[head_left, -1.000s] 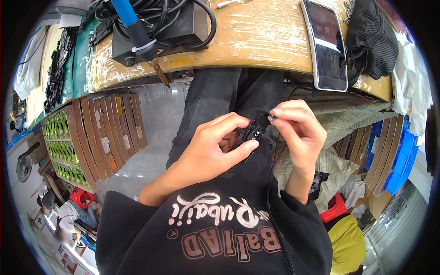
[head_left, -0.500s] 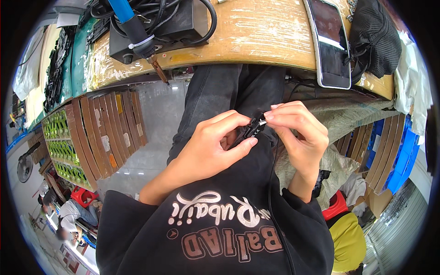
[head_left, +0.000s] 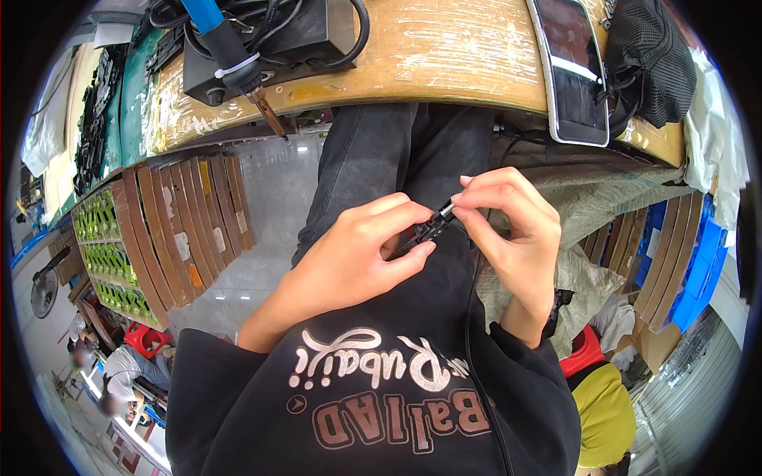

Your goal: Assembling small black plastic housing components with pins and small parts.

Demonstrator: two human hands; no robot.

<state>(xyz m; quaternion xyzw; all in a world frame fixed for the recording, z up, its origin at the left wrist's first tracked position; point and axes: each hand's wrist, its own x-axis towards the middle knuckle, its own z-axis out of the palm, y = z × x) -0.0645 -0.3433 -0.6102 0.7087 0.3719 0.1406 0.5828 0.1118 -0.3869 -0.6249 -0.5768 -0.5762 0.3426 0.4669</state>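
Observation:
Above my lap, my left hand (head_left: 353,250) is closed on a small black plastic part (head_left: 431,228), held between thumb and fingers. The part is slim, with notched edges, and slants up toward the right. At its upper right end my right hand (head_left: 517,226) pinches a tiny pale, pin-like piece (head_left: 448,209) between thumb and fingertips. This piece touches or enters the end of the black part; I cannot tell which. The fingers hide much of both.
A wooden bench (head_left: 452,55) runs ahead, bearing a black box (head_left: 317,44) with cables, a phone (head_left: 575,87) and a black mesh pouch (head_left: 649,63). A soldering iron (head_left: 242,71) points down over its edge. Stacked brown trays (head_left: 186,230) stand at left.
The black part has turned to line up more with the pale piece. My right hand has shifted slightly left, its fingertips still at the part's end. My left hand keeps its hold.

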